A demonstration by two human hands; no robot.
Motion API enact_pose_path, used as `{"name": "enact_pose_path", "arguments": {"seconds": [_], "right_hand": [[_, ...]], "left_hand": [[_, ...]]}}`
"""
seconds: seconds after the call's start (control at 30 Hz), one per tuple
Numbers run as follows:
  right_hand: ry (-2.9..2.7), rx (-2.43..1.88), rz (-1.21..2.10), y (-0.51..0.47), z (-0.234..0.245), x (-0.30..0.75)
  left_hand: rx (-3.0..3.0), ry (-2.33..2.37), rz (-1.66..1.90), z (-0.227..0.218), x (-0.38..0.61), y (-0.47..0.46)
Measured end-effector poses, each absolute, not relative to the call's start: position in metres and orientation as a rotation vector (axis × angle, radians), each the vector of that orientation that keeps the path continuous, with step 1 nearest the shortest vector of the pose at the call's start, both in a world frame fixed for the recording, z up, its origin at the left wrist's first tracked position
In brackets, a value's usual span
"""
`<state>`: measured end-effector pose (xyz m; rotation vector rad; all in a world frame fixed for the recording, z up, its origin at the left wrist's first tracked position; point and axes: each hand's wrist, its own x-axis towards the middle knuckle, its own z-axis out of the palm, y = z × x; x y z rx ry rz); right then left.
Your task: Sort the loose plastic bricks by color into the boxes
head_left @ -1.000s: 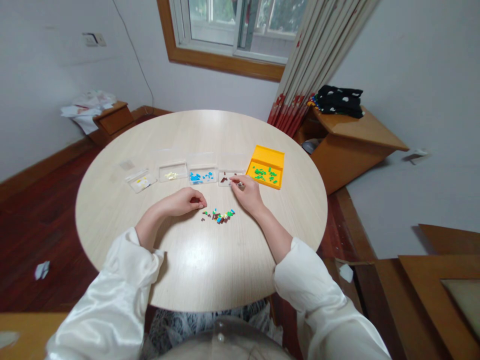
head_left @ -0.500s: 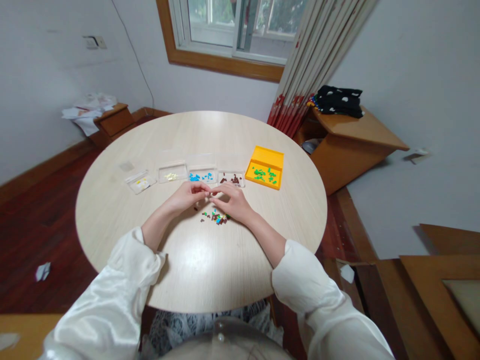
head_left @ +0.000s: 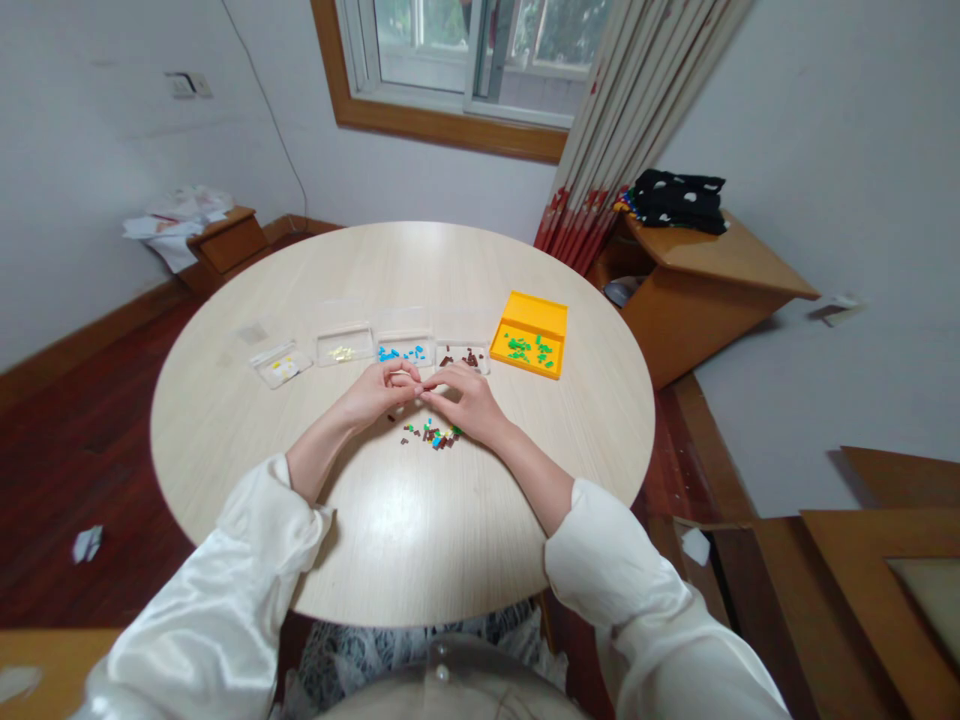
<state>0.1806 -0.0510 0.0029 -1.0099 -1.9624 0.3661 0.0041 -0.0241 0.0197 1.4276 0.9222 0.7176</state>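
My left hand [head_left: 386,390] and my right hand [head_left: 466,400] meet over the table, both closed in a pinch with fingertips touching. Between the fingertips shows a sliver of a small dark brown piece, mostly hidden by the fingers. Just below my right hand lies a loose pile of tiny building bricks [head_left: 436,435] in brown, green, blue, yellow and white. One dark brown brick [head_left: 391,418] sits apart under my left hand. Right behind my hands stands a clear box of brown bricks [head_left: 469,358], partly covered by my right fingers.
On the round table [head_left: 405,560], a clear box of blue bricks [head_left: 405,354], a clear box of pale yellow bricks [head_left: 343,352] and a zip bag [head_left: 282,368] stand to the left. An open yellow case [head_left: 534,312] with green bricks is at the right.
My fingertips have drawn closer together, and the gap between the two pinches has narrowed. The boxes and the brick pile have stayed put.
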Motion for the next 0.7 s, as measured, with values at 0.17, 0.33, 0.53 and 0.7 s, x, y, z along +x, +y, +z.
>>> {"name": "enact_pose_path", "arguments": {"seconds": [0.17,0.33,0.53,0.7], "right_hand": [[-1.943,-1.008,0.353,-0.048,0.000,0.182],[-1.788,-1.107,0.244,-0.041,-0.003,0.196],[-1.604,-1.322,0.120,-0.028,-0.005,0.218],[-1.560,-1.382,0.049,-0.024,-0.010,0.225]], "left_hand": [[1.519,0.956,0.751,0.024,0.001,-0.022],[1.755,1.058,0.644,0.034,-0.017,-0.015],[1.894,0.976,0.315,0.040,-0.037,-0.013],[1.970,0.997,0.224,0.034,-0.041,-0.010]]}}
